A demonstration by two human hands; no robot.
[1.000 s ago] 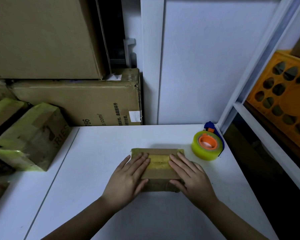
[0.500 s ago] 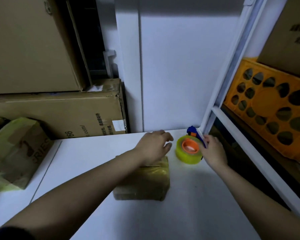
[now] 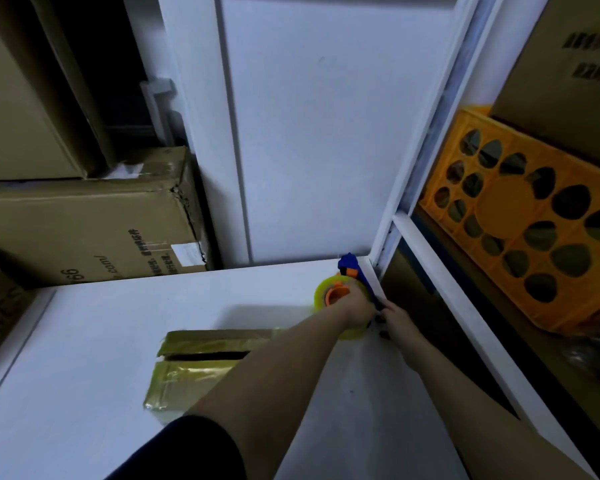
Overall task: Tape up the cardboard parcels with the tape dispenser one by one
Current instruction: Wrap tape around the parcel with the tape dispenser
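Both our hands meet at the tape dispenser [image 3: 347, 289] in the far right corner of the white worktop [image 3: 94, 344], hard against the white upright of the shelving. The dispenser stands on edge, its long axis running away from us, the blue plastic nose at the far end and the blue handle reaching back toward our right hand [image 3: 394, 318]. Its roll is glossy, yellowish and translucent around an orange hub. Our left hand [image 3: 355, 306] lies over the near side of the roll and our right hand is at the handle; we cannot tell how tightly the fingers of either hand close. The cardboard parcel [image 3: 194, 362] sits nearer to us on the worktop, apart from the dispenser and partly under our left forearm: a small brown box with its long side across our view, wrapped in shiny wrinkled yellowish tape, a dark slit open across its top. Large plain cartons [image 3: 84, 226] stack at the left, and an orange perforated plastic crate [image 3: 520, 216] sits on the shelf to the right.
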